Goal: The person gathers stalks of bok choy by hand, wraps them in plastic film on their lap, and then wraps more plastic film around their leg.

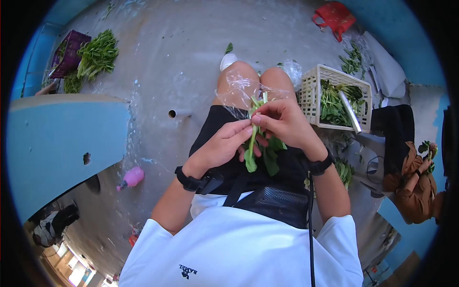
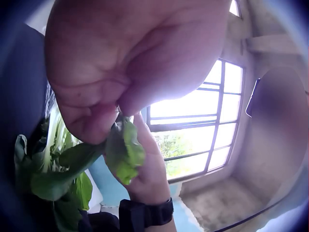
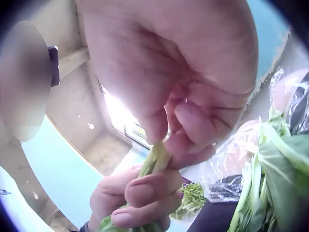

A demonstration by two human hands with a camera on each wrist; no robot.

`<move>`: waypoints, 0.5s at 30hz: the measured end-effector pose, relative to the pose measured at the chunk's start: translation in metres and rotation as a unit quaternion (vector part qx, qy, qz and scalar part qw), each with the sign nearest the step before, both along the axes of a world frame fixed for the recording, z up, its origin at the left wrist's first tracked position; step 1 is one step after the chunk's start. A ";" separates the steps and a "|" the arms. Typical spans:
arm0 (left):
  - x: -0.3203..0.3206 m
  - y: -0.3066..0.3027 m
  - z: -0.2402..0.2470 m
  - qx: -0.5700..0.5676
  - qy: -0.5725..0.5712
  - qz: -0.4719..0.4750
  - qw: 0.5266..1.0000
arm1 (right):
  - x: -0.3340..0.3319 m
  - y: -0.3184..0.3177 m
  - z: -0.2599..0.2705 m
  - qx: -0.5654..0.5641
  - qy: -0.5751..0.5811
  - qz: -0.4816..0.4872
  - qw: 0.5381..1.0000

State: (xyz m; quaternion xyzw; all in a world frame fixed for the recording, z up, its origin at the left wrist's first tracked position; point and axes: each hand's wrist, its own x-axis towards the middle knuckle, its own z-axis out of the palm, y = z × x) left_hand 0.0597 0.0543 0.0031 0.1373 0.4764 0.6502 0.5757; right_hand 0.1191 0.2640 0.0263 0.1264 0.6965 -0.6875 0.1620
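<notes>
Sitting above a scuffed grey floor [image 1: 162, 52] dotted with leaf scraps, I have a blue-painted wall [image 1: 62, 143] on my left; a bright barred window [image 2: 186, 117] lights the room. A white crate [image 1: 311, 101] of greens stands on the floor beside my right knee [image 1: 279, 81], and farther off to the left a purple crate [image 1: 72, 50] sits next to a leafy heap [image 1: 99, 53]. Clear plastic [image 1: 236, 88] lies over my thighs. Above my lap [image 1: 208, 126], my left grip [image 1: 220, 143] curls round a green stalk [image 3: 157, 158], my right grip [image 1: 283, 120] pinching its pale end, both closed.
</notes>
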 end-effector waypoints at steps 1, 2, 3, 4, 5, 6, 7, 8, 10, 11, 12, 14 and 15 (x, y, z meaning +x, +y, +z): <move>0.001 0.000 -0.002 -0.001 -0.001 0.001 1.000 | 0.000 0.001 0.001 -0.001 -0.001 0.001 1.000; 0.002 0.001 -0.005 -0.031 0.089 0.034 0.995 | 0.000 0.002 0.005 0.013 -0.025 -0.005 1.000; 0.002 0.002 -0.007 -0.061 0.178 0.067 0.980 | 0.001 0.004 0.007 0.026 -0.050 -0.011 0.998; 0.000 0.002 -0.005 -0.070 0.155 0.090 0.981 | 0.001 0.006 0.004 0.027 -0.050 -0.012 0.998; 0.001 0.003 -0.006 -0.069 0.156 0.088 0.981 | 0.002 0.009 -0.001 0.062 -0.044 0.002 0.997; 0.002 0.003 -0.009 -0.062 0.144 0.078 0.985 | 0.003 0.010 -0.003 0.098 -0.038 0.015 0.994; 0.004 0.004 -0.011 -0.055 0.132 0.069 0.987 | 0.004 0.011 -0.001 0.098 -0.038 0.015 0.994; 0.004 0.006 -0.013 -0.079 0.145 0.065 0.984 | 0.004 0.012 0.003 0.115 -0.058 0.046 0.991; 0.005 0.007 -0.008 -0.111 0.167 0.046 0.979 | 0.004 0.016 0.007 0.132 -0.077 0.079 0.985; 0.006 0.007 -0.005 -0.142 0.188 0.025 0.972 | 0.006 0.019 0.008 0.134 -0.087 0.126 0.979; 0.009 0.006 -0.003 -0.150 0.273 0.025 0.950 | 0.008 0.022 0.009 0.137 -0.097 0.171 0.971; 0.013 0.005 0.006 -0.128 0.382 0.027 0.915 | 0.009 0.026 0.012 0.112 -0.119 0.192 0.968; 0.013 0.004 0.009 -0.105 0.488 0.030 0.866 | 0.008 0.027 0.013 0.087 -0.138 0.215 0.963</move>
